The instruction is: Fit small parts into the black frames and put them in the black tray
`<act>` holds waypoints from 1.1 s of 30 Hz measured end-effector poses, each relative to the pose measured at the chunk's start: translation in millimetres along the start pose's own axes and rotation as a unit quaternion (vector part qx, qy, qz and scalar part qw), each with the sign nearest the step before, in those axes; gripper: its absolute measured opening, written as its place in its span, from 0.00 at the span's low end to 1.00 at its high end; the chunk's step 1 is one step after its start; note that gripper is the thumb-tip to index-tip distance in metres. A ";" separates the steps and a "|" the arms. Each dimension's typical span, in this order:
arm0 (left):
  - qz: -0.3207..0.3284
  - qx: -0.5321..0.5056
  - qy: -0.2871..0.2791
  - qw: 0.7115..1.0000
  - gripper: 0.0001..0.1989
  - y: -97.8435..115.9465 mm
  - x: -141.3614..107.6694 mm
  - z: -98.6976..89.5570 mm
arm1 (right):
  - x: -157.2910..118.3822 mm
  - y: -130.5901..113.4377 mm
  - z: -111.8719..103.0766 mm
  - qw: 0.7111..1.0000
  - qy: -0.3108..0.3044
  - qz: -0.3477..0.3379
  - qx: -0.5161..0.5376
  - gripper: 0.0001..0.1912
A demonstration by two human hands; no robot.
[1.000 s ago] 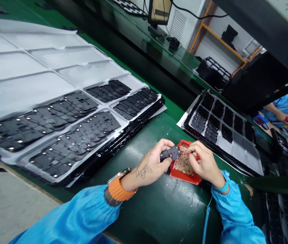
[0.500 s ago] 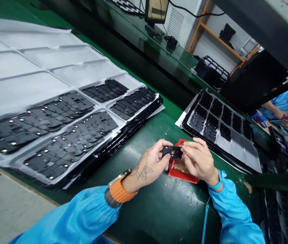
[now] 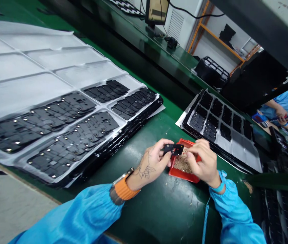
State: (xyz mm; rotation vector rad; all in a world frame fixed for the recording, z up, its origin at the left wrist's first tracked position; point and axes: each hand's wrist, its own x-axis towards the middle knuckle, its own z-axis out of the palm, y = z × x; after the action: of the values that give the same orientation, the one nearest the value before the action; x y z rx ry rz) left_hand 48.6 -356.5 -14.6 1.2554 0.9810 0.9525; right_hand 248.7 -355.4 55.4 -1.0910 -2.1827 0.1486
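Note:
My left hand (image 3: 154, 162) pinches a small black perforated part (image 3: 173, 149) between thumb and fingers, just above the corner of a red tray (image 3: 181, 178). The tray holds a speckled tan pad (image 3: 181, 164). My right hand (image 3: 202, 161) hovers over the tray's right side, its fingertips pressed together close to the pad. Nothing held in those fingers is visible, though they hide part of the tray.
A white formed tray (image 3: 44, 81) with rows of black parts lies left on the green bench mat (image 3: 159, 203). A black-edged tray (image 3: 217, 125) lies right. A blue coiled cord (image 3: 205, 217) hangs below my right wrist. A co-worker's blue sleeve (image 3: 283, 110) shows far right.
My right hand has moved back from the black part and now sits lower over the tray. The left hand keeps its hold, with the part turned slightly.

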 end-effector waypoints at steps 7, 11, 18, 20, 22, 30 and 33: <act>0.065 0.132 0.031 0.989 0.14 -1.4 -4.6 -2.4 | 6.5 11.4 -39.8 0.932 -0.299 0.205 -0.004 0.12; 0.051 0.095 0.021 0.994 0.15 -2.3 -5.3 -3.2 | 7.2 13.9 -40.5 0.934 -0.329 0.141 -0.016 0.15; 0.020 0.020 0.011 1.000 0.17 -4.9 -3.1 -0.4 | 7.6 5.5 -30.8 0.960 -0.224 0.149 0.078 0.13; 0.015 -0.005 -0.001 1.000 0.17 -3.9 -3.9 0.8 | 6.3 -0.7 -21.3 0.984 -0.154 0.059 0.066 0.12; 0.013 -0.032 -0.009 0.999 0.18 -3.1 -5.2 1.8 | 3.7 -7.1 -8.9 0.989 -0.132 -0.026 0.069 0.15; -0.001 -0.053 -0.017 0.998 0.16 -4.2 -7.9 3.7 | -9.2 -16.8 23.0 0.988 -0.115 -0.104 -0.020 0.18; -0.002 -0.058 -0.017 0.998 0.15 -1.9 -8.4 5.1 | -11.4 -15.1 24.4 0.988 -0.100 -0.111 -0.026 0.20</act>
State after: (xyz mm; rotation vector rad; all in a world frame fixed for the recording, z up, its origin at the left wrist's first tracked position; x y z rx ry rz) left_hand 51.0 -366.1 -15.7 1.1685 0.8891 0.9682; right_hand 228.3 -368.9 36.7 -0.8845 -2.4840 0.1045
